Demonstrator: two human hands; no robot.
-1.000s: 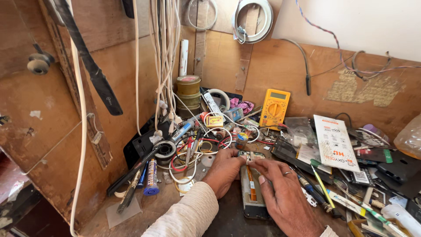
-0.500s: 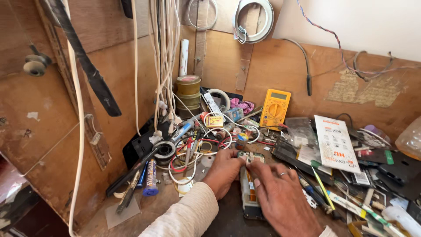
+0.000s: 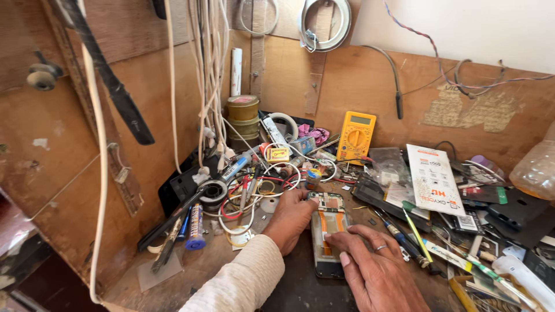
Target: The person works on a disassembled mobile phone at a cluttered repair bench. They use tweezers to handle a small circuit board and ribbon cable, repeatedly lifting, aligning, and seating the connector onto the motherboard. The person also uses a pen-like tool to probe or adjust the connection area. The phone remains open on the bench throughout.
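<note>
Both hands (image 3: pixel 292 216) (image 3: pixel 378 268) stay on the opened phone (image 3: pixel 328 231), barely shifted.

Yellow multimeter (image 3: pixel 355 136), orange-striped opened phone (image 3: pixel 328 231), blue-capped tube (image 3: pixel 195 227).

Cluttered wooden workbench (image 3: pixel 208 271): opened phone (image 3: pixel 328 231), yellow multimeter (image 3: pixel 356 137), tangled wires (image 3: pixel 254 193)

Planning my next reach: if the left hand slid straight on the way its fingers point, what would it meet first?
Probably the tangle of red and white wires just beyond the left hand, ahead of the stacked round tins; depth is hard to judge.
</note>
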